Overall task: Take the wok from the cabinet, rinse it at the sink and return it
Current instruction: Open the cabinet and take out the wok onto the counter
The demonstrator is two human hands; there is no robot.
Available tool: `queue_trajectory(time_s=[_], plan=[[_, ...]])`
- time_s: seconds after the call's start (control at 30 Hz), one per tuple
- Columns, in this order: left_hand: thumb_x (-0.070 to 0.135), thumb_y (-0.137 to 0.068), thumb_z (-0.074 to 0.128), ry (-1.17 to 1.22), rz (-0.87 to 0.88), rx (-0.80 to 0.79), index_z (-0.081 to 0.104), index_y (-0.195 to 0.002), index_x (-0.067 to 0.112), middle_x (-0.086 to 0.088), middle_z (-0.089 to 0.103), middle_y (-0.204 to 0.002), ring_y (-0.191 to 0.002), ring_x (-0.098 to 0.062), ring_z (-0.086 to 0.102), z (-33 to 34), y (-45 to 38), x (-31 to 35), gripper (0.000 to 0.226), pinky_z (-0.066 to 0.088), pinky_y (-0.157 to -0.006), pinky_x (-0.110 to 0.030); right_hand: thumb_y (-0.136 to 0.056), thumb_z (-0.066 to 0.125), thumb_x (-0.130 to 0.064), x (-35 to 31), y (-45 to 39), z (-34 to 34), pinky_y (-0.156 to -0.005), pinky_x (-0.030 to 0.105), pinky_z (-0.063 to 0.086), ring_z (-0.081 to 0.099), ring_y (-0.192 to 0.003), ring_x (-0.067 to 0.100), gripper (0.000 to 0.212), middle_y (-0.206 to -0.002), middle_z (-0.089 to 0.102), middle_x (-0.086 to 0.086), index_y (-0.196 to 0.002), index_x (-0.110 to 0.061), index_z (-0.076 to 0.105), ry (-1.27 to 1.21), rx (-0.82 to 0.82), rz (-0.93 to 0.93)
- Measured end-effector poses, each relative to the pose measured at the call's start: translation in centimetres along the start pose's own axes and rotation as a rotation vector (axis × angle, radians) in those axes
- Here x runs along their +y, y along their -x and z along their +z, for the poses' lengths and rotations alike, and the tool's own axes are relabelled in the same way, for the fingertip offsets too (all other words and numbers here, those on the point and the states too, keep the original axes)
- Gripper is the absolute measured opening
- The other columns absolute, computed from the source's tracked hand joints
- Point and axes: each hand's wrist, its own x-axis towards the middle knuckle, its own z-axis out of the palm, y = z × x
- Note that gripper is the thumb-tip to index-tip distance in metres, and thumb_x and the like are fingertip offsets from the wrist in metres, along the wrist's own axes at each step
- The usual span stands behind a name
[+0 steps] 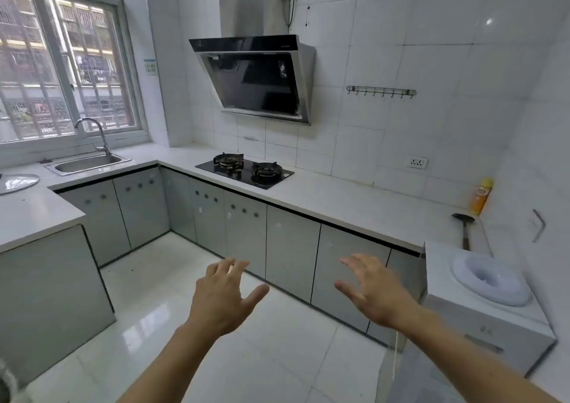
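Both hands out front, empty. Left hand (223, 294) and right hand (371, 288): fingers spread apart, touching nothing. Wok not visible; judged to be behind a closed cabinet door (345, 267) near right. Sink (88, 162) far left. Step in hand: open the door. Advice: hook its edge with one hand, keep the other free for the wok.

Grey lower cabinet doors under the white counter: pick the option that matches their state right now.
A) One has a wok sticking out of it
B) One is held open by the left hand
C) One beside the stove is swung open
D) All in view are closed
D: every grey lower cabinet door in view sits flush and closed, and the left hand and right hand are both spread open in the air, touching nothing.
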Motion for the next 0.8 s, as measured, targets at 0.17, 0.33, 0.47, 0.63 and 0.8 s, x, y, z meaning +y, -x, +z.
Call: queue_trajectory(time_s=[0.17, 0.33, 0.47, 0.63, 0.8], plan=[[0.085, -0.073, 0.024, -0.09, 0.019, 0.017, 0.036, -0.14, 0.032, 0.004, 0.041, -0.147, -0.134, -0.02, 0.034, 2.4, -7.8, 0.6, 0.086, 0.038, -0.105, -0.042, -0.094, 0.035, -0.063, 4.3, -6.4, 1.6, -0.118, 0.041, 0.023, 0.022, -0.144, 0.018, 0.065, -0.155, 0.03, 0.0, -0.147, -0.027, 0.031, -0.06, 0.013, 0.028], [0.086, -0.073, 0.026, -0.128, 0.059, 0.011, 0.037, -0.139, 0.033, 0.003, 0.043, -0.145, -0.133, -0.021, 0.035, 4.9, -15.9, 2.9, 0.085, 0.04, -0.104, -0.044, -0.095, 0.035, -0.062, 8.9, -11.8, 2.0, -0.119, 0.041, 0.02, 0.02, -0.144, 0.02, 0.064, -0.156, 0.029, 0.001, -0.148, -0.028, 0.03, -0.085, 0.014, 0.068], [0.087, -0.072, 0.025, -0.106, 0.107, -0.02, 0.035, -0.14, 0.034, 0.004, 0.041, -0.145, -0.134, -0.02, 0.034, 7.1, -21.6, 5.6, 0.087, 0.037, -0.105, -0.044, -0.095, 0.035, -0.062, 12.6, -14.9, 1.5, -0.119, 0.041, 0.02, 0.019, -0.145, 0.019, 0.064, -0.157, 0.027, 0.002, -0.149, -0.027, 0.03, -0.09, 0.018, 0.114], [0.084, -0.075, 0.03, -0.05, 0.171, -0.106, 0.034, -0.141, 0.033, 0.005, 0.041, -0.145, -0.133, -0.019, 0.033, 11.5, -27.6, 7.9, 0.084, 0.037, -0.106, -0.041, -0.095, 0.036, -0.061, 16.9, -18.5, 1.9, -0.12, 0.038, 0.018, 0.018, -0.146, 0.019, 0.066, -0.157, 0.027, 0.003, -0.149, -0.024, 0.03, -0.093, 0.028, 0.202], [0.08, -0.078, 0.034, 0.021, 0.245, -0.201, 0.032, -0.142, 0.031, 0.005, 0.037, -0.148, -0.135, -0.019, 0.031, 16.3, -34.1, 8.6, 0.081, 0.037, -0.106, -0.041, -0.095, 0.033, -0.063, 19.9, -22.5, 3.9, -0.118, 0.04, 0.022, 0.017, -0.145, 0.019, 0.066, -0.157, 0.025, 0.001, -0.15, -0.027, 0.028, -0.038, -0.014, 0.296]])
